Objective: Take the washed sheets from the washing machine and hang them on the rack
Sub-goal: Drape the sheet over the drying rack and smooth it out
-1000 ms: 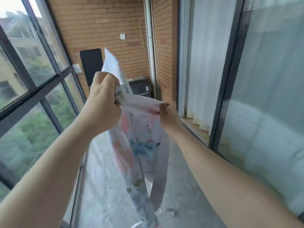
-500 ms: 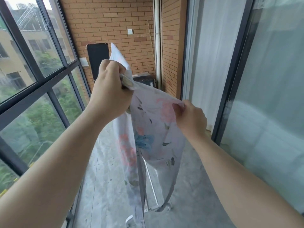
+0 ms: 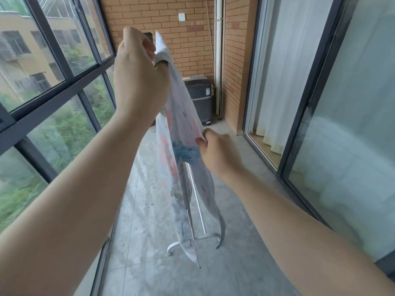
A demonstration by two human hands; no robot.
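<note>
A thin white sheet (image 3: 181, 116) printed with red, blue and dark marks hangs in front of me. My left hand (image 3: 139, 75) grips its top edge, raised high. Lower and to the right, my right hand (image 3: 215, 150) pinches the sheet's side edge. The sheet drapes down over the white metal drying rack (image 3: 196, 201), whose foot (image 3: 173, 246) rests on the grey tiled floor. The dark washing machine (image 3: 199, 97) stands at the far brick wall, beyond the sheet.
Tall dark-framed windows (image 3: 64, 67) run along the left. A sliding glass door (image 3: 350, 129) and a white curtain (image 3: 284, 71) line the right. A white drainpipe (image 3: 218, 54) climbs the brick corner. Grey floor tiles (image 3: 245, 242) lie around the rack.
My left hand has lifted the top edge higher. My right hand has slid down and right along the sheet's edge, and the sheet has come down over the rack.
</note>
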